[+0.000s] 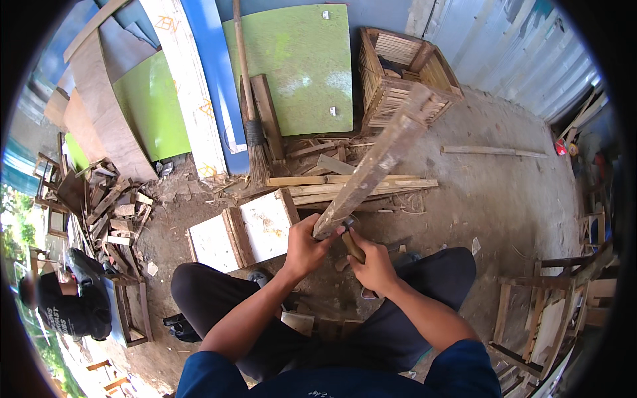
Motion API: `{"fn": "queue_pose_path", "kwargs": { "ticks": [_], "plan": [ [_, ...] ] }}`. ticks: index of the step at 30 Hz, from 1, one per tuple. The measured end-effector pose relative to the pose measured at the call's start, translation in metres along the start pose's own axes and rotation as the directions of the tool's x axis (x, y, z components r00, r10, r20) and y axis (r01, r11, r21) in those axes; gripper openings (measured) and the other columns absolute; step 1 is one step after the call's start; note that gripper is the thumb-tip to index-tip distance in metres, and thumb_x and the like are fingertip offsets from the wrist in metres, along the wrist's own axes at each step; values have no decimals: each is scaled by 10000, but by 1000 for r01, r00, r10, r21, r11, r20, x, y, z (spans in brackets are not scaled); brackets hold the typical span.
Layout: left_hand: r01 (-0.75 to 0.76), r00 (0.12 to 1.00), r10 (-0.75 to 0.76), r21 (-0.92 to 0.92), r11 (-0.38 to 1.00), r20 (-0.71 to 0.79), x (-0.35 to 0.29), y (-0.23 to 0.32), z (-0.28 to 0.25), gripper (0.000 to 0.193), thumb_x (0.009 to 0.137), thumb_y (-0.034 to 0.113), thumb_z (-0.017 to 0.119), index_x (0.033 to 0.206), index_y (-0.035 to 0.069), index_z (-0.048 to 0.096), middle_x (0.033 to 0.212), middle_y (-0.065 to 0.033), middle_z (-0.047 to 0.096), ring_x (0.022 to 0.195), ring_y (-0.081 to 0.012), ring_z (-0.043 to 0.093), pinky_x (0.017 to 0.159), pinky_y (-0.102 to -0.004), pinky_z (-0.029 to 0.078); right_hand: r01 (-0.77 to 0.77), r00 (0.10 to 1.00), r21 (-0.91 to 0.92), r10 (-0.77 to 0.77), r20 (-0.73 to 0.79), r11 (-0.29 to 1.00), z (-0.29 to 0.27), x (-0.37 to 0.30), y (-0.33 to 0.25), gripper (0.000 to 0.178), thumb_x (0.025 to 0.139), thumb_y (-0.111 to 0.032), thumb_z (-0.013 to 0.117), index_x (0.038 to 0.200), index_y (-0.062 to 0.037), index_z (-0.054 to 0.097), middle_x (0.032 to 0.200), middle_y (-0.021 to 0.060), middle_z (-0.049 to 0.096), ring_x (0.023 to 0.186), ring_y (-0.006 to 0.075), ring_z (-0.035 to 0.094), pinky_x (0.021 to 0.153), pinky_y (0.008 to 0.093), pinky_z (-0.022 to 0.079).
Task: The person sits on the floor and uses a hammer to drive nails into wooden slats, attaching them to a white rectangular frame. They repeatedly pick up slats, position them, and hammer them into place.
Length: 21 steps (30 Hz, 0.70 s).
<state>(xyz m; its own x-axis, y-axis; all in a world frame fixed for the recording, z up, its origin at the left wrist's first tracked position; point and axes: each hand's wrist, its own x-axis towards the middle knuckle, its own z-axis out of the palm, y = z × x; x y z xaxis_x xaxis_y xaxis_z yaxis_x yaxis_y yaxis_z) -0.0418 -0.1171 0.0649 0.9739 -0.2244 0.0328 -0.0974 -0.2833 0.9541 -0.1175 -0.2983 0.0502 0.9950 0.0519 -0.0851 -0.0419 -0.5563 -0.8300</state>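
My left hand is closed around the near end of a long, worn wooden beam. The beam slants up and away to the right, its far end overlapping the slatted crate in the picture. In my right hand is a hammer, gripped by its wooden handle. The small dark hammer head is up beside the beam's near end, close to my left fingers; whether it touches the wood I cannot tell. Below and left of the beam lies a white-faced wooden piece with brown battens, on the ground before my knees.
Bamboo strips lie beyond my hands. A slatted wooden crate and green panels stand at the back, with a broom. Scrap wood is heaped at left, near another person. Wooden frames stand at right.
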Motion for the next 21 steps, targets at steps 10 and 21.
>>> {"fn": "queue_pose_path", "kwargs": {
  "ticks": [10,21],
  "plan": [
    [577,805,-570,-442,686,165,21,-12,-7,243,987,224,724,1084,2,708,918,-58,748,564,-107,504,562,-294,450,-619,784,429,552,284,658,16,19,29,580,964,3,624,1515,44,448,970,152,675,547,161,576,442,342,478],
    [632,750,-648,-427,647,129,33,-67,16,210,954,162,763,1063,-16,733,929,-84,762,596,-111,559,516,-271,447,-669,672,610,697,251,425,14,23,83,177,972,-35,592,1128,48,588,851,106,615,552,173,575,452,354,489]
  ]
}}
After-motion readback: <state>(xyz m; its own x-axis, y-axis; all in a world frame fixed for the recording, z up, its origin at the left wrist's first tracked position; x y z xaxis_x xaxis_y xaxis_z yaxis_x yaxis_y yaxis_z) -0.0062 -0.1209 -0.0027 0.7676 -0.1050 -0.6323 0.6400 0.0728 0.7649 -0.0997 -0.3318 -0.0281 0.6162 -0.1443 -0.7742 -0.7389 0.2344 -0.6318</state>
